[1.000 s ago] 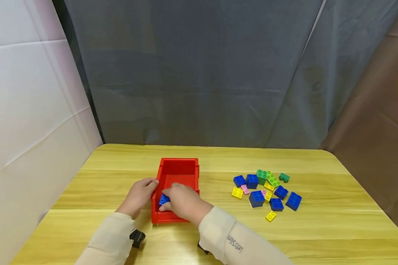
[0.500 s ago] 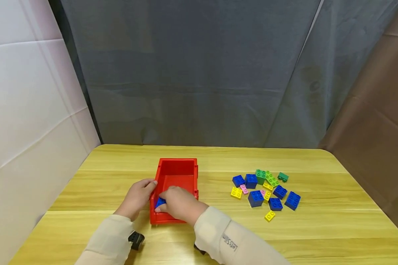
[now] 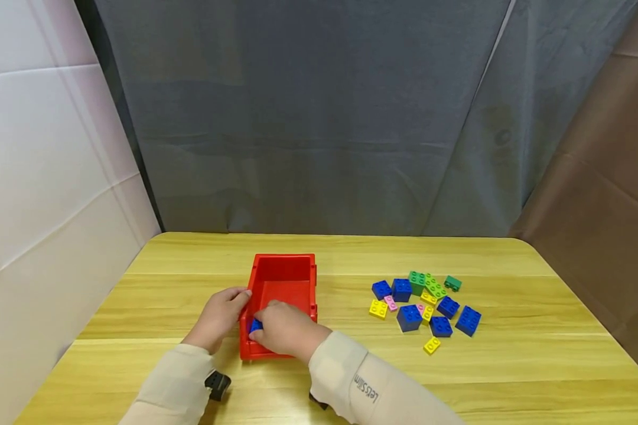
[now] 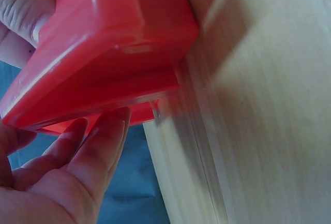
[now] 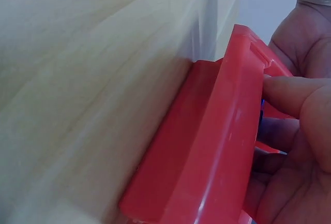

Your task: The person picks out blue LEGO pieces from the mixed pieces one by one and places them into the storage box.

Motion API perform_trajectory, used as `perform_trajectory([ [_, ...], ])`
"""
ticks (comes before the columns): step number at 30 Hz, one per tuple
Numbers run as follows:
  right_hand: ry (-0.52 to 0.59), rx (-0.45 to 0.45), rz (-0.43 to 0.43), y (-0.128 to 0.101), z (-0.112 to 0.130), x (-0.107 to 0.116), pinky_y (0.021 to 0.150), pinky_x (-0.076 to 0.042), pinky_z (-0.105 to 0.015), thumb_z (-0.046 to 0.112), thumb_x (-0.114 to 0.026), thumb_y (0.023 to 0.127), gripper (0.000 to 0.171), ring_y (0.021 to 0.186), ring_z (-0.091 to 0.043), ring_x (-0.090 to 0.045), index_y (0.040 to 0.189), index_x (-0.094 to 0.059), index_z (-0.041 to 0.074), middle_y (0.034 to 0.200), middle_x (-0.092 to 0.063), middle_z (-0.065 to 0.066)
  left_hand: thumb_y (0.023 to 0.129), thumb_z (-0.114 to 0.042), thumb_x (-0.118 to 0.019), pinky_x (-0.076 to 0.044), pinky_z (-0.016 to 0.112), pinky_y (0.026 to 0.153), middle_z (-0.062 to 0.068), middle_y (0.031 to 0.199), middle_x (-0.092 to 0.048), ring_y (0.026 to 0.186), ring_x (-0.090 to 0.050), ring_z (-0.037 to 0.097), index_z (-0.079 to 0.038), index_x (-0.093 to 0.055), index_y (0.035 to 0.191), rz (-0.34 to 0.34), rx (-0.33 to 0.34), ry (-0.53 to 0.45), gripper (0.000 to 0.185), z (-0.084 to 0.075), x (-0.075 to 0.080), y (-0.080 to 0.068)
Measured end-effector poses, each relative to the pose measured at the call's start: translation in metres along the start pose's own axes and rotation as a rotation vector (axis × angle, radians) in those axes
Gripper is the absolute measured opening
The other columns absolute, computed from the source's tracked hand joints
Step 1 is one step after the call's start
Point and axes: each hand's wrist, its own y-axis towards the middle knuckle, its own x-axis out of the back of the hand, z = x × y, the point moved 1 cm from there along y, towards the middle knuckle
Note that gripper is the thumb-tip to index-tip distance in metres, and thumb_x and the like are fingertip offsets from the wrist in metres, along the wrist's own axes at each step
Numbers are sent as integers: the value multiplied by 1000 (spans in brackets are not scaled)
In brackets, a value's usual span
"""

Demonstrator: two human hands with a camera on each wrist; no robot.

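The worktop (image 3: 510,366) is a light yellow wood with long grain lines, and its far corners are rounded. Behind it hangs a dark grey-blue cloth (image 3: 319,118) with soft folds, which covers the whole back of the scene. On the left stands a white panel (image 3: 48,147), a little glossy, with faint horizontal seams. On the right a brown sheet (image 3: 606,177) comes down at a slant. The light is even and soft, without hard shadows on the wood.
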Motion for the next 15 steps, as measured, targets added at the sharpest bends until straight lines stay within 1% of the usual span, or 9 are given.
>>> perform_trajectory([
  [4, 21, -14, 7, 0, 1, 0, 80, -49, -20, 37, -63, 93, 37, 81, -9, -53, 121, -67, 14, 101, -62, 3, 103, -21, -39, -47, 51, 96, 29, 127, -55, 110, -55, 38, 10, -51, 131, 5, -1, 3, 43, 0, 0, 0],
  [11, 41, -14, 6, -1, 2, 0, 67, -43, -20, 34, -62, 94, 25, 69, -11, -50, 104, -70, 12, 85, -53, 3, 103, -21, -40, -51, 45, 91, 27, 122, -58, 105, -56, 34, 9, -52, 129, 1, 2, 2, 42, 0, 2, -1],
  [15, 38, -21, 9, -1, 2, 0, 67, -42, -20, 35, -61, 94, 26, 69, -11, -50, 105, -70, 12, 85, -52, 3, 103, -21, -40, -52, 44, 90, 27, 122, -58, 104, -56, 34, 10, -52, 129, 2, 0, -2, 42, 0, 1, 0],
])
